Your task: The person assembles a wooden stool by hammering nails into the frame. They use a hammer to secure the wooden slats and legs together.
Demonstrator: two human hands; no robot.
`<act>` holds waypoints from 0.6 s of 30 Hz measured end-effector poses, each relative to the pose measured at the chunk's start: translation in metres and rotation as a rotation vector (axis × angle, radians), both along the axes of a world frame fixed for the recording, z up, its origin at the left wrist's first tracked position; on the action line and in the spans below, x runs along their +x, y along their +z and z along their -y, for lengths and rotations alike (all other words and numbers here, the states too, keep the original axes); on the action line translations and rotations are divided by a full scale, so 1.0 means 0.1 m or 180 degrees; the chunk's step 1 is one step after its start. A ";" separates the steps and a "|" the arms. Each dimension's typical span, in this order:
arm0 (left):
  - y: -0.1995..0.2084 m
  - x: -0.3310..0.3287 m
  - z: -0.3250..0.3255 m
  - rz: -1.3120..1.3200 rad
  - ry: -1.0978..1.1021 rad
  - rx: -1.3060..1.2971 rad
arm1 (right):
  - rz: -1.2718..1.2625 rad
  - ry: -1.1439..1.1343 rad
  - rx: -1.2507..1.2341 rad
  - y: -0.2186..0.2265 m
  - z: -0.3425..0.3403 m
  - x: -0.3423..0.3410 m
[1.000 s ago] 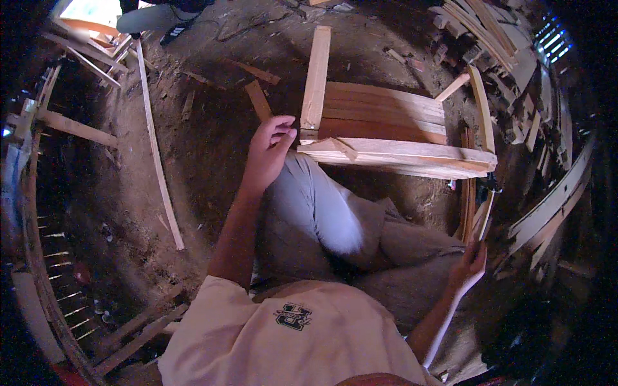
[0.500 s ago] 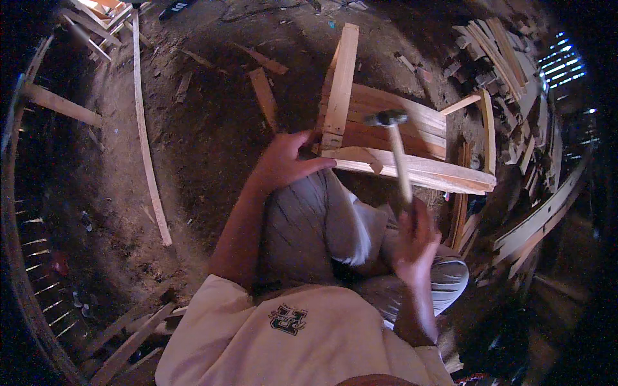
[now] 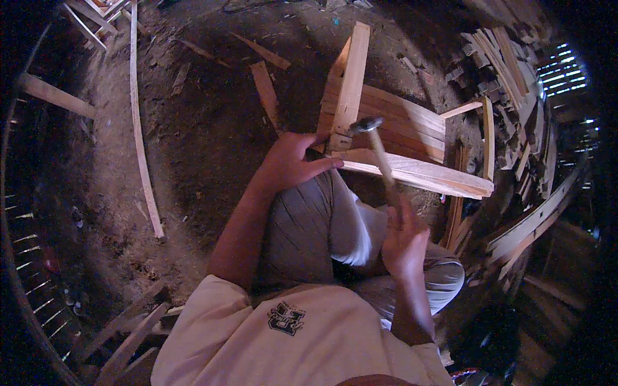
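Note:
A slatted wooden frame [image 3: 402, 119], perhaps a chair or stool, rests on its side in front of my knees. Its near rail [image 3: 418, 172] runs rightward, and a pale upright leg [image 3: 352, 80] points away from me. My left hand [image 3: 293, 161] is closed around the frame's near left corner, thumb along the near rail, fingers partly hidden behind the wood. In my right hand [image 3: 405, 241] is a hammer [image 3: 382, 157], gripped low on its pale handle. Its dark metal head hangs just right of the leg's base; whether it touches the wood I cannot tell.
Loose wood offcuts [image 3: 264, 90] lie on the dirt floor beyond my left hand. A long thin strip [image 3: 138, 128] stretches along the left. Stacked boards [image 3: 505, 71] are piled at the far right, with more planks [image 3: 534, 222] nearer. Wood pieces [image 3: 135, 338] lie at lower left.
The hammer has swung left, its head now close to the leg's base, and my right hand has shifted left with it. My left hand keeps hold of the corner; the leg appears slightly further right.

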State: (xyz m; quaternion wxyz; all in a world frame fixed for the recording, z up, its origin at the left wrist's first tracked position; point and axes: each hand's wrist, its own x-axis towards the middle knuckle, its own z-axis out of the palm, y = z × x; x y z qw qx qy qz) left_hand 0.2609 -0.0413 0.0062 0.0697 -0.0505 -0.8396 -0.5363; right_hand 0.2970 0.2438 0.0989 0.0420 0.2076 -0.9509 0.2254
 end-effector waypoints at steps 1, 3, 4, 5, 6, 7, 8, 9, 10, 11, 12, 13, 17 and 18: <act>0.00 0.01 0.00 0.0003 0.0032 -0.0020 | 0.0032 -0.0137 -0.0108 0.12 0.03 0.01; -0.01 0.04 -0.01 0.0013 0.0090 -0.0058 | -0.0087 -0.0381 -0.0312 0.29 0.06 0.02; -0.02 0.05 0.01 0.0173 0.0070 -0.0042 | -0.0238 -0.0485 -0.0408 0.35 0.07 0.02; -0.04 0.05 0.03 0.0334 0.0052 -0.0026 | -0.0389 -0.0587 -0.0505 0.38 0.08 0.02; -0.04 0.04 0.03 0.0469 0.0018 -0.0005 | -0.0381 -0.0608 -0.0792 0.31 0.05 0.03; -0.05 0.02 0.01 0.0382 0.0010 -0.0006 | -0.0378 -0.0650 -0.1074 0.15 -0.02 0.02; -0.07 0.00 -0.01 0.0296 0.0003 -0.0006 | -0.0013 -0.0798 -0.1427 0.04 -0.04 0.04; -0.06 -0.01 -0.01 0.0216 0.0030 -0.0022 | 0.0351 -0.0951 -0.1818 -0.07 -0.03 0.03; -0.06 -0.02 -0.02 0.0135 0.0033 -0.0029 | 0.0680 -0.1150 -0.2199 -0.15 0.00 0.04; -0.04 -0.02 -0.03 0.0054 0.0034 -0.0034 | 0.0365 -0.0666 -0.1007 -0.11 -0.06 0.03; -0.04 0.01 -0.01 0.0001 0.0054 -0.0036 | 0.0074 -0.0161 0.0187 0.00 -0.03 0.03; -0.04 0.01 0.00 0.0051 0.0043 -0.0011 | -0.0047 -0.0316 -0.0051 0.11 0.00 0.03; -0.14 0.02 0.01 0.0092 0.0046 0.0032 | -0.0262 -0.0726 -0.0878 0.31 0.04 0.06; -0.17 0.00 0.01 0.0042 0.0062 0.0029 | -0.0272 -0.0768 -0.1054 0.32 0.03 0.06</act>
